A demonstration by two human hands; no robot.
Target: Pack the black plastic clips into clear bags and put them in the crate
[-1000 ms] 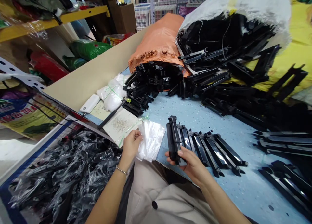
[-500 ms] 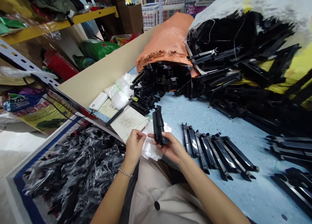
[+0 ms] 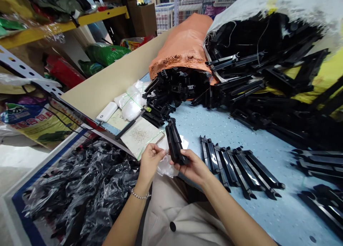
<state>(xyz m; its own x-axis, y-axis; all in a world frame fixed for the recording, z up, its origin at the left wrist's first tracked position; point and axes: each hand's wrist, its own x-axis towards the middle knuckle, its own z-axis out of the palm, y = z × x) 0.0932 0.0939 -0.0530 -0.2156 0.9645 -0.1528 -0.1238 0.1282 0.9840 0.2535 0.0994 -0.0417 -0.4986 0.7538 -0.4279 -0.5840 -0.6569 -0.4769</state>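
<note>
In my right hand [image 3: 192, 167] is a long black plastic part [image 3: 175, 142], apparently a bundle of narrow pieces, tilted upward with its lower end in my fingers. My left hand [image 3: 152, 162] is closed in a pinch just left of it, thumb against fingertips, on the edge of a clear plastic bag [image 3: 166, 166]. The bag spreads between both hands, below the black part. To the right, a row of several glossy black plastic parts [image 3: 235, 164] lies side by side on the blue speckled tabletop [image 3: 214, 123].
An orange woven sack [image 3: 184, 39] and a white sack [image 3: 316, 6] spill black parts at the back. A white board [image 3: 140, 133], a black-handled tool [image 3: 130, 124] and a white device [image 3: 107, 112] lie left. Bagged black parts [image 3: 88, 189] fill a bin at lower left.
My left hand has moved slightly right, toward the black part, and the plastic bag now stretches up to its fingers. My right hand has shifted slightly down, tilting the part left.
</note>
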